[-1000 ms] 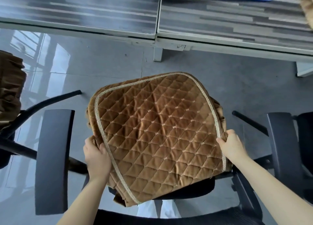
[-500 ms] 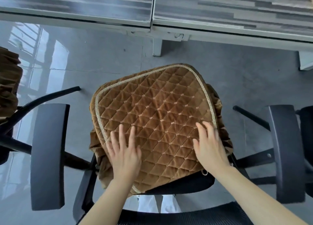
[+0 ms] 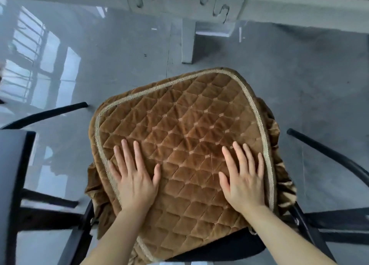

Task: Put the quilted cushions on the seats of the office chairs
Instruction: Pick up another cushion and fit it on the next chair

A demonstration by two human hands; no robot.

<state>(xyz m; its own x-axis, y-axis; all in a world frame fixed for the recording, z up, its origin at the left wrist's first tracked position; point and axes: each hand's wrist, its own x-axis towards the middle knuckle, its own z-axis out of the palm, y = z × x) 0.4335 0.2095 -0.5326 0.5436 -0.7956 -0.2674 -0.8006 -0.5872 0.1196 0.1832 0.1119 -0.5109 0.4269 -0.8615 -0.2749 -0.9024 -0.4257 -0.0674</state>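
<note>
A brown quilted cushion [image 3: 185,129] with a pale braided border and a ruffled skirt lies flat on the black seat [image 3: 229,246] of an office chair, turned slightly askew. My left hand [image 3: 134,177] rests palm down on its near left part, fingers spread. My right hand [image 3: 243,177] lies flat on its near right part in the same way. Neither hand grips anything. Only the seat's near edge shows from under the cushion.
The chair's black left armrest [image 3: 12,195] stands at the left edge, and a curved black arm [image 3: 329,155] runs along the right. A white desk leg [image 3: 187,41] and desk frame stand ahead on the glossy grey floor [image 3: 99,65].
Both hands let go of the cushion's side edges and moved onto its top, palms flat. The cushion came down onto the seat. The view has tilted down and closer.
</note>
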